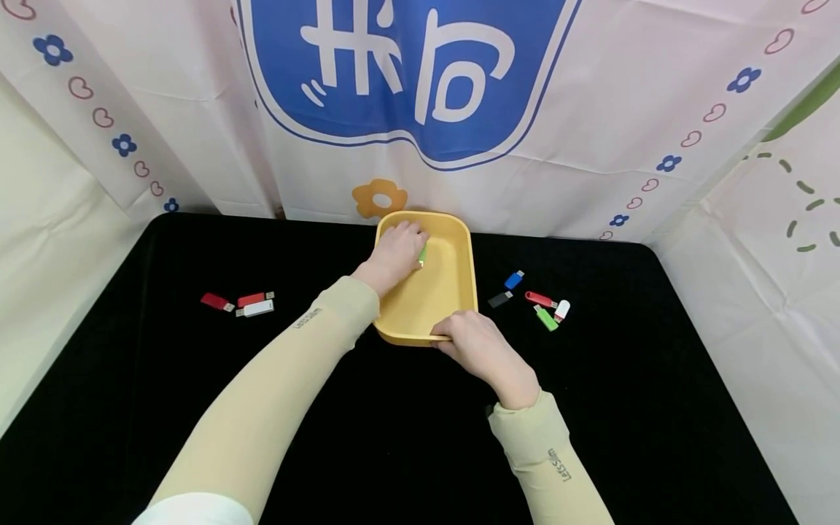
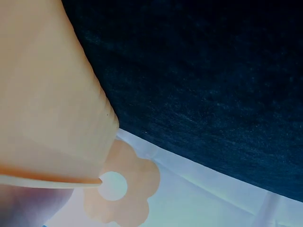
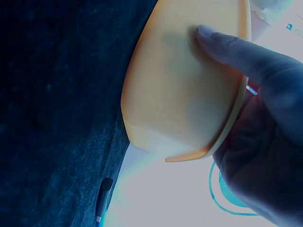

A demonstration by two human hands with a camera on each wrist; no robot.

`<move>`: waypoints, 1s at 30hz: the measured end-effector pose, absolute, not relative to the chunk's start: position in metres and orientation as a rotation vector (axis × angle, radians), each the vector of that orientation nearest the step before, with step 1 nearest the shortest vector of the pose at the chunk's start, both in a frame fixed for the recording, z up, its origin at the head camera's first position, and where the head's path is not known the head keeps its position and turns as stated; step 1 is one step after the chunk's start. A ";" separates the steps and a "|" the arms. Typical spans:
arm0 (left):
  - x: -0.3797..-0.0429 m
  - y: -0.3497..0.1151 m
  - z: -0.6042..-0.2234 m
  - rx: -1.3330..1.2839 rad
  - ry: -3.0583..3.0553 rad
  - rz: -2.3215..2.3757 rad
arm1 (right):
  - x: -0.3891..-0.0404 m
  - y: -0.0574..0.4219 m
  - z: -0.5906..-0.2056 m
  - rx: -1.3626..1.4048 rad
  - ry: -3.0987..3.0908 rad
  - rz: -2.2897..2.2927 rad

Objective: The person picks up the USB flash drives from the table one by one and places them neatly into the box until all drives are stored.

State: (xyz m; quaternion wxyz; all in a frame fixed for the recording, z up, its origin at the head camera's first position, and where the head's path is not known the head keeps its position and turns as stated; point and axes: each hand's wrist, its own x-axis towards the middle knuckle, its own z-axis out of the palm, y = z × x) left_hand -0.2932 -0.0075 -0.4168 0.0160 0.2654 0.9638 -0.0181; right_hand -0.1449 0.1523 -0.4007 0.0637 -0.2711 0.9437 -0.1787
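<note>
My left hand [image 1: 396,251] reaches over the near-left rim into a yellow tray [image 1: 453,292]. Its curled fingers hold a green USB stick [image 1: 422,254], mostly covered, with the metal plug pointing toward me. At the tray's near-right corner my right hand [image 1: 477,345] grips the rim. The right wrist view shows the thumb [image 3: 227,47] against the outer wall of the tray [image 3: 180,94], the other fingers over the rim. In the left wrist view the tray wall [image 2: 47,94] covers nearly all of the left hand.
Left of the tray on the black table [image 1: 394,437] lie a dark red USB stick [image 1: 215,300], a red one [image 1: 252,299] and a white one [image 1: 258,309]. To its right are blue [image 1: 513,280], black [image 1: 500,299], red [image 1: 539,299], white [image 1: 562,310] and green [image 1: 546,318] sticks. A curtain [image 1: 315,175] hangs behind.
</note>
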 end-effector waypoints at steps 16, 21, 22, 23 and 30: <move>-0.294 -0.010 -0.418 0.790 2.904 -0.116 | -0.145 0.153 -0.402 -0.819 2.849 -0.551; -0.295 -0.010 -0.417 0.788 2.887 -0.115 | -0.145 0.153 -0.402 -0.826 2.854 -0.551; -0.295 -0.010 -0.417 0.787 2.884 -0.116 | -0.145 0.153 -0.402 -0.828 2.856 -0.550; -0.295 -0.010 -0.417 0.785 2.882 -0.117 | -0.145 0.153 -0.402 -0.830 2.858 -0.550; -0.296 -0.010 -0.418 0.789 2.880 -0.110 | -0.146 0.153 -0.404 -0.825 2.864 -0.543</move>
